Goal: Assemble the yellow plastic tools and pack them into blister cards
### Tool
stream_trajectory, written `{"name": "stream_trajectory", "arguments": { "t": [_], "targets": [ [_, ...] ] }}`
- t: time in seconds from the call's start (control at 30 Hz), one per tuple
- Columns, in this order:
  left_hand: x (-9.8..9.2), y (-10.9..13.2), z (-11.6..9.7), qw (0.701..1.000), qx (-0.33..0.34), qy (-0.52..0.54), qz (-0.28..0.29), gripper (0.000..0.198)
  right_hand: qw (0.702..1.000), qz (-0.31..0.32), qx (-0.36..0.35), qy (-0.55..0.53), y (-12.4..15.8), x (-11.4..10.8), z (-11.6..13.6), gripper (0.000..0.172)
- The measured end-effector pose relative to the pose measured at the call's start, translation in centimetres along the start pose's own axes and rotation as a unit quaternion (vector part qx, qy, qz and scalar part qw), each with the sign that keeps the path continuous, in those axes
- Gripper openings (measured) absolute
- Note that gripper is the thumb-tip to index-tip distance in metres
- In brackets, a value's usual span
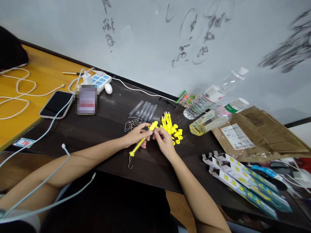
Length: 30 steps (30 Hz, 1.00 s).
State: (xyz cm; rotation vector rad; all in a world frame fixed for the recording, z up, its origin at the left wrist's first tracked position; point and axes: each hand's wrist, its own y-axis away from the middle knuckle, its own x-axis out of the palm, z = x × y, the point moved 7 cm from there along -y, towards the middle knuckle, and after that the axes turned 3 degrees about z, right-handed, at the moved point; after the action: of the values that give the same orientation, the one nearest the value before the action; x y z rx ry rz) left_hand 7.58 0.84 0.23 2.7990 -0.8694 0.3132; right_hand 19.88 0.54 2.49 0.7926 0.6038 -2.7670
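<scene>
My left hand (pixel 136 135) is closed around a slim tubular spring scale (pixel 138 146) with yellow ends, held tilted over the dark table. A wire hook (pixel 130 162) hangs from its lower end. At the upper yellow end, my right hand (pixel 165 141) has its thumb and finger pinched together; what lies between them is too small to make out. Metal wire hooks (pixel 132 124) lie just beyond my left hand, with several clear tubes (pixel 147 110) behind them. Beyond my right hand are yellow rods (pixel 167 119) and a scatter of small yellow caps (pixel 179 133).
Two phones (pixel 57 104), a power strip (pixel 100 81) and a white egg-shaped object (pixel 108 88) are at left. Pale cables (pixel 48 184) cross the near left. Two bottles (pixel 202 103), a cardboard parcel (pixel 264 129) and long open boxes (pixel 245 184) occupy the right. A whiteboard (pixel 145 42) rises behind.
</scene>
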Motion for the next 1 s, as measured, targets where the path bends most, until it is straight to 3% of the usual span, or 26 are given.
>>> {"name": "stream_trajectory", "arguments": {
  "t": [0.37,0.7,0.87,1.0],
  "targets": [
    [-0.5,0.2,-0.2,0.987,0.076,-0.139,0.017,0.039,0.967,-0.047,-0.102,0.228,0.3,-1.1,2.4,0.022],
    [1.3,-0.1,1.8,0.996,-0.030,-0.041,0.072,0.029,0.966,-0.049,-0.007,0.254,0.5,-1.5,2.1,0.023],
    [0.6,-0.1,1.2,0.999,-0.012,-0.042,0.020,0.022,0.952,0.011,-0.046,0.303,0.2,-1.1,2.2,0.025],
    [0.6,0.1,0.9,0.997,-0.009,-0.066,0.028,0.023,0.928,0.017,-0.085,0.364,0.2,-0.6,2.2,0.026]
  ]
}}
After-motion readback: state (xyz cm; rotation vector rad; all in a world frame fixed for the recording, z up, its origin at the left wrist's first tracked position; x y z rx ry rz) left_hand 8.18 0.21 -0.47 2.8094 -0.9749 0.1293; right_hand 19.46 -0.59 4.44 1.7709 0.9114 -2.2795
